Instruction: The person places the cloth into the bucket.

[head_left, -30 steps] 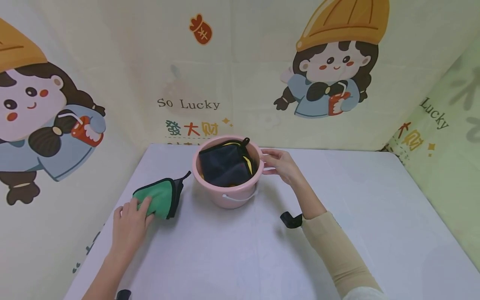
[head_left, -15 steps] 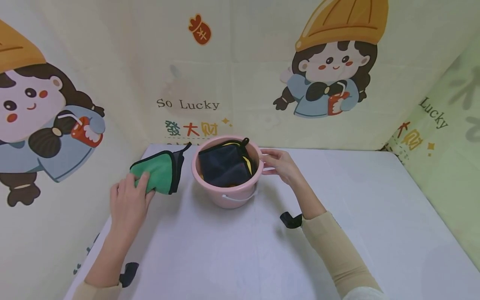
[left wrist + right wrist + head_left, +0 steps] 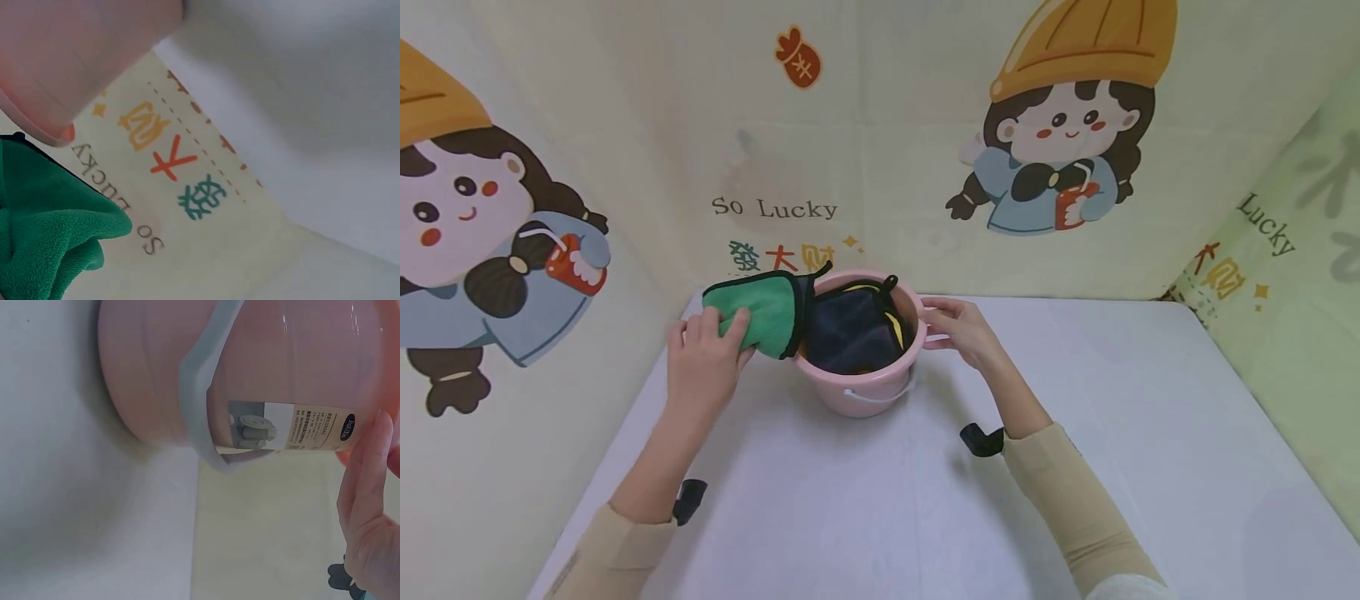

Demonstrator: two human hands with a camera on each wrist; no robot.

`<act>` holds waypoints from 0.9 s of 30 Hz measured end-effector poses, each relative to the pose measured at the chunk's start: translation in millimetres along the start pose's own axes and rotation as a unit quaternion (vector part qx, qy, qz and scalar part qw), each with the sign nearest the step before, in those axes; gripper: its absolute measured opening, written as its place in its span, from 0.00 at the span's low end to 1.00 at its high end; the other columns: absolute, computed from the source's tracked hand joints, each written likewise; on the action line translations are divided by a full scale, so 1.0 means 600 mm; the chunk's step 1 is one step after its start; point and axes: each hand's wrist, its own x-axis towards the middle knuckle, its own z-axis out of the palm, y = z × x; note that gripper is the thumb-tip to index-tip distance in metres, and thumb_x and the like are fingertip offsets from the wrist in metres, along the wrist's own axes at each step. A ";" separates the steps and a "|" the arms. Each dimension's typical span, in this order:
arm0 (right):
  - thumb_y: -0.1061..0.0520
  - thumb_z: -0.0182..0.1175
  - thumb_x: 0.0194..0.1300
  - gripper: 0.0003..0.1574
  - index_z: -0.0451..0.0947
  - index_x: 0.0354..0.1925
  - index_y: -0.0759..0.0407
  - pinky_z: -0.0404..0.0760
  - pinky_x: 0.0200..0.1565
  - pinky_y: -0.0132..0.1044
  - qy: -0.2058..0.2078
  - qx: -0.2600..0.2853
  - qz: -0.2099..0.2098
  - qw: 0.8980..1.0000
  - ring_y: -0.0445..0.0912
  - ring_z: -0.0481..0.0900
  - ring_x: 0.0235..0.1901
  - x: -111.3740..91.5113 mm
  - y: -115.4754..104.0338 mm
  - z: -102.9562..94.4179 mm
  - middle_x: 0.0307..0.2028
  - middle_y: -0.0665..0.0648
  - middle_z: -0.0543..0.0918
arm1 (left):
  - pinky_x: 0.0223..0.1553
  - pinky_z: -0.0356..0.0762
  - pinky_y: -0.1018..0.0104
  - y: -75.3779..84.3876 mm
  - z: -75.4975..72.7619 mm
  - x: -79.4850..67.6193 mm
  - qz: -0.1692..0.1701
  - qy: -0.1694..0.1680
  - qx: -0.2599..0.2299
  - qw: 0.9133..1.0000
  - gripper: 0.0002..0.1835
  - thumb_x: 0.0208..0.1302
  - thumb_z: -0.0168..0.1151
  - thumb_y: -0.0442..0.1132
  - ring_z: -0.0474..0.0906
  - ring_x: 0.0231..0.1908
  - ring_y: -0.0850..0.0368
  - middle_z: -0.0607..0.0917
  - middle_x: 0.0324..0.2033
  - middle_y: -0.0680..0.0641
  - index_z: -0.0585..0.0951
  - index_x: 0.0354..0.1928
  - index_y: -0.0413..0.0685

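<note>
In the head view my left hand (image 3: 703,358) pinches a folded green cloth (image 3: 763,312) with black edging and a small black loop. The cloth is raised at the left rim of a pink bucket (image 3: 857,398) and overlaps that rim. The left wrist view shows the cloth's fluffy green side (image 3: 56,231) below the bucket wall (image 3: 81,56). Inside the bucket sits a dark folded cloth (image 3: 853,329) with yellow showing at its edges. My right hand (image 3: 962,329) touches the bucket's right rim from outside, its fingers (image 3: 372,469) fairly straight against the wall.
A pale handle (image 3: 199,406) hangs down the bucket's side, near a printed label (image 3: 290,427). The bucket stands near the back of a white table (image 3: 865,517). A cream curtain (image 3: 910,150) with cartoon prints hangs behind and at both sides.
My left hand has lifted the green cloth from the left and carried it up and right to the bucket's rim. My right hand and the bucket have stayed in place.
</note>
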 end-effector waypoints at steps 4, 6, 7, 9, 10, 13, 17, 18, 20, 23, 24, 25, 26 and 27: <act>0.52 0.59 0.62 0.28 0.69 0.59 0.58 0.82 0.37 0.39 -0.001 -0.005 0.001 1.000 0.49 0.80 0.40 0.002 -0.002 0.000 0.49 0.62 0.77 | 0.39 0.68 0.45 0.017 0.011 0.020 0.035 0.014 0.003 0.999 0.23 0.51 0.68 0.42 0.68 0.31 0.39 0.70 0.33 0.34 0.73 0.47 0.45; 0.52 0.59 0.62 0.28 0.69 0.59 0.58 0.82 0.37 0.39 -0.001 -0.006 0.001 1.000 0.49 0.80 0.40 0.003 -0.002 0.000 0.49 0.61 0.77 | 0.39 0.68 0.46 0.027 0.016 0.029 0.049 0.021 0.004 0.999 0.22 0.51 0.69 0.43 0.69 0.32 0.39 0.70 0.33 0.35 0.73 0.47 0.46; 0.52 0.58 0.62 0.28 0.69 0.59 0.58 0.82 0.37 0.39 -0.001 -0.007 0.001 1.000 0.49 0.80 0.41 0.003 -0.003 0.000 0.49 0.61 0.77 | 0.39 0.68 0.47 0.032 0.018 0.033 0.056 0.022 0.004 0.998 0.23 0.50 0.69 0.43 0.69 0.32 0.39 0.70 0.33 0.35 0.73 0.47 0.46; 0.52 0.58 0.63 0.28 0.68 0.59 0.58 0.82 0.37 0.39 -0.001 -0.009 0.001 1.000 0.49 0.79 0.40 0.002 -0.003 0.000 0.49 0.62 0.77 | 0.40 0.68 0.47 0.042 0.023 0.041 0.068 0.023 0.001 0.997 0.23 0.49 0.70 0.44 0.69 0.33 0.40 0.70 0.33 0.36 0.74 0.47 0.47; 0.53 0.58 0.63 0.27 0.68 0.59 0.58 0.82 0.37 0.39 -0.001 -0.009 0.001 1.000 0.49 0.79 0.40 0.002 -0.004 0.000 0.49 0.62 0.77 | 0.40 0.68 0.47 0.047 0.025 0.045 0.073 0.021 0.000 0.997 0.24 0.49 0.70 0.44 0.69 0.33 0.40 0.70 0.33 0.36 0.74 0.47 0.47; 0.53 0.58 0.63 0.27 0.68 0.59 0.58 0.82 0.37 0.39 -0.001 -0.008 0.001 1.000 0.49 0.79 0.40 0.001 -0.005 0.000 0.49 0.62 0.77 | 0.40 0.68 0.48 0.060 0.031 0.054 0.090 0.018 0.000 0.996 0.24 0.49 0.70 0.45 0.69 0.34 0.41 0.71 0.34 0.37 0.73 0.47 0.48; 0.53 0.58 0.63 0.27 0.69 0.59 0.59 0.82 0.37 0.39 0.000 -0.004 0.002 1.000 0.49 0.79 0.40 0.000 -0.006 0.000 0.49 0.62 0.77 | 0.39 0.68 0.49 0.075 0.038 0.063 0.116 0.021 0.002 0.993 0.23 0.49 0.69 0.46 0.70 0.34 0.42 0.71 0.34 0.38 0.73 0.46 0.48; 0.53 0.58 0.63 0.27 0.69 0.59 0.59 0.82 0.37 0.39 0.000 -0.003 0.002 1.000 0.49 0.79 0.40 0.000 -0.006 0.000 0.49 0.62 0.77 | 0.38 0.68 0.50 0.078 0.039 0.065 0.123 0.021 0.001 0.992 0.23 0.49 0.69 0.45 0.70 0.34 0.42 0.72 0.34 0.38 0.73 0.45 0.49; 0.53 0.58 0.63 0.27 0.69 0.59 0.59 0.82 0.37 0.39 0.000 -0.002 0.002 1.000 0.49 0.79 0.40 -0.001 -0.005 0.000 0.49 0.62 0.77 | 0.38 0.68 0.51 0.085 0.043 0.067 0.137 0.017 0.005 0.990 0.22 0.49 0.70 0.46 0.70 0.34 0.43 0.72 0.34 0.38 0.73 0.45 0.49; 0.53 0.58 0.62 0.28 0.68 0.59 0.59 0.82 0.37 0.38 -0.002 -0.003 -0.001 1.000 0.48 0.79 0.39 -0.004 -0.004 0.000 0.48 0.62 0.77 | 0.39 0.68 0.51 0.095 0.047 0.069 0.155 0.003 0.001 0.988 0.22 0.50 0.69 0.47 0.70 0.35 0.43 0.73 0.36 0.39 0.72 0.45 0.51; 0.53 0.58 0.62 0.28 0.68 0.59 0.59 0.82 0.37 0.38 -0.003 -0.002 -0.002 1.000 0.48 0.80 0.39 -0.005 -0.004 0.000 0.48 0.62 0.77 | 0.40 0.69 0.51 0.098 0.049 0.069 0.160 -0.004 -0.002 0.987 0.21 0.51 0.68 0.47 0.71 0.36 0.43 0.73 0.37 0.39 0.72 0.45 0.51; 0.53 0.58 0.62 0.28 0.68 0.59 0.59 0.82 0.37 0.39 -0.004 -0.002 -0.003 1.000 0.48 0.80 0.39 -0.005 -0.003 0.000 0.48 0.62 0.77 | 0.41 0.69 0.50 0.101 0.050 0.070 0.165 -0.012 -0.006 0.986 0.21 0.51 0.67 0.48 0.71 0.37 0.44 0.73 0.38 0.39 0.72 0.45 0.52; 0.53 0.58 0.62 0.28 0.68 0.59 0.59 0.82 0.37 0.39 -0.005 -0.001 -0.004 1.000 0.48 0.80 0.39 -0.006 -0.003 0.000 0.47 0.62 0.77 | 0.42 0.69 0.50 0.103 0.052 0.070 0.169 -0.019 -0.010 0.985 0.20 0.52 0.67 0.48 0.71 0.38 0.44 0.73 0.38 0.39 0.72 0.45 0.52; 0.53 0.58 0.62 0.28 0.68 0.59 0.60 0.82 0.37 0.39 -0.007 0.001 -0.006 1.000 0.47 0.80 0.38 -0.007 -0.003 0.000 0.47 0.62 0.77 | 0.44 0.69 0.50 0.106 0.053 0.071 0.172 -0.027 -0.012 0.985 0.19 0.54 0.66 0.48 0.71 0.39 0.44 0.74 0.39 0.40 0.72 0.45 0.53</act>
